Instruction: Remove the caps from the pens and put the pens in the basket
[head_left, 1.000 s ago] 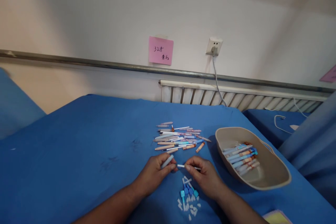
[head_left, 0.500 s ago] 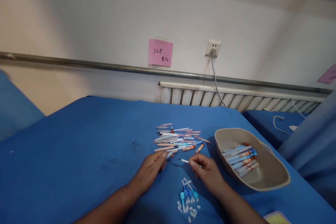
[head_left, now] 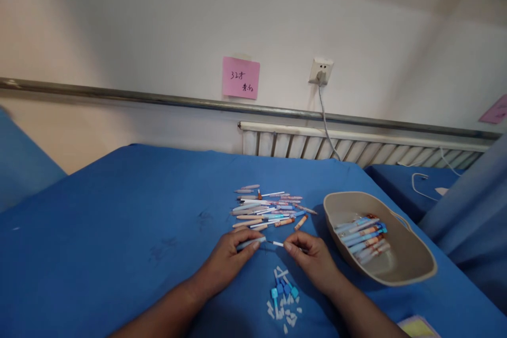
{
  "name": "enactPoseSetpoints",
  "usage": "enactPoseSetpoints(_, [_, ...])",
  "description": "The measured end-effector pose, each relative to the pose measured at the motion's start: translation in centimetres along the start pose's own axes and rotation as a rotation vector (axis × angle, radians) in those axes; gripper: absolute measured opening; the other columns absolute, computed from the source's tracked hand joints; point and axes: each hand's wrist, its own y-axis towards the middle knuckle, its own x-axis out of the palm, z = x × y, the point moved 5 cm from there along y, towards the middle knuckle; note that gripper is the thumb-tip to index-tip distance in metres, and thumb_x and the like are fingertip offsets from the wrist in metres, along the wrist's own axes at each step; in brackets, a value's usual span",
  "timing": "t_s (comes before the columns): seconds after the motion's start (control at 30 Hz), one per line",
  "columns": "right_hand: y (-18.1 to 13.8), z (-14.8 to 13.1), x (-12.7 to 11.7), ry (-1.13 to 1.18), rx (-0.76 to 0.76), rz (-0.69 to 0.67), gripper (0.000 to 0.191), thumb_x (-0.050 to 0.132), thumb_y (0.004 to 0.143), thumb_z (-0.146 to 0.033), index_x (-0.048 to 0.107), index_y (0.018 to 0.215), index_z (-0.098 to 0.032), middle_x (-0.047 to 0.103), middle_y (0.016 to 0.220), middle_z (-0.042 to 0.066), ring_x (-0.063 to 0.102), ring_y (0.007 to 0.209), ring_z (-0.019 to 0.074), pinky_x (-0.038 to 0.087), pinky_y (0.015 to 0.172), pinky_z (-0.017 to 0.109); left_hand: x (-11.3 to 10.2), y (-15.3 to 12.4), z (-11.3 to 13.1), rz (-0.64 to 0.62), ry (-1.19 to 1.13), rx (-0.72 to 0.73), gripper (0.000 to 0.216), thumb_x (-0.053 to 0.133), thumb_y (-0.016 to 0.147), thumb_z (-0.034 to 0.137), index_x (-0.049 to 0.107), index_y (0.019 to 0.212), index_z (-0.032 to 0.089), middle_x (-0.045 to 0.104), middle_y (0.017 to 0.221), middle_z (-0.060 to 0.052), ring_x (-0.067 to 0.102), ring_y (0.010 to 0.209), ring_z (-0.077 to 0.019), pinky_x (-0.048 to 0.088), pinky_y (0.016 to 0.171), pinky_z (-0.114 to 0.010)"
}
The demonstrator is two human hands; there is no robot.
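My left hand (head_left: pixel 234 253) is closed around a light-blue pen barrel (head_left: pixel 251 243), its end facing right. In my right hand (head_left: pixel 310 257) is a thin white pen refill (head_left: pixel 278 244), pinched between thumb and finger. The refill's dark tip points left and is at or very near the end of the barrel; I cannot tell whether it is inside. Just beyond both hands lies a pile of pen parts (head_left: pixel 261 210), barrels and white refills mixed. Closer to me are small white cone-shaped tips (head_left: pixel 291 319) and several blue and teal block-topped pieces (head_left: pixel 274 294).
A beige basket (head_left: pixel 415 253) stands right of my hands, with several pens (head_left: pixel 362 237) in it. Blue cloth (head_left: pixel 119 222) covers the table. Behind are a white radiator (head_left: pixel 285 145), a metal rail (head_left: pixel 158 100) and a wall socket (head_left: pixel 321 71) with a cable.
My left hand has turned the light-blue barrel level and brought its end to the refill's tip. The right hand has stayed almost still.
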Motion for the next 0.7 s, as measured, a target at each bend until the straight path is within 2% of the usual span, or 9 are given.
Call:
enactPoseSetpoints(0.23, [0.1, 0.4, -0.3, -0.001, 0.018, 0.038, 0.029, 0.056, 0.079, -0.042, 0.06, 0.069, -0.016, 0.052, 0.06, -0.001, 0.045, 0.056, 0.011, 0.036, 0.052, 0.021, -0.1, 0.0, -0.2, 0.013, -0.011, -0.01, 0.024, 0.05, 0.085, 0.034, 0.068, 0.096, 0.021, 0.066, 0.096, -0.003, 0.058, 0.094, -0.019, 0.042, 0.087, -0.029])
enactPoseSetpoints(0.37, [0.1, 0.5, -0.3, -0.045, -0.01, 0.043, 0.027, 0.056, 0.079, -0.04, 0.062, 0.068, -0.016, 0.055, 0.062, 0.0, 0.05, 0.061, 0.0126, 0.039, 0.058, 0.022, -0.1, 0.0, -0.2, 0.008, -0.008, -0.011, 0.024, 0.051, 0.085, 0.034, 0.068, 0.096, 0.02, 0.066, 0.094, -0.004, 0.058, 0.092, -0.0186, 0.043, 0.086, -0.028])
enactPoseSetpoints(0.7, [0.0, -0.6, -0.7, -0.171, -0.11, 0.023, 0.021, 0.056, 0.08, -0.032, 0.066, 0.07, -0.017, 0.061, 0.068, 0.002, 0.057, 0.067, 0.0153, 0.043, 0.061, 0.024, 0.1, -0.4, 0.3, -0.03, 0.147, 0.095, 0.022, 0.051, 0.085, 0.028, 0.067, 0.099, 0.025, 0.063, 0.095, -0.003, 0.056, 0.091, -0.0175, 0.043, 0.083, -0.028])
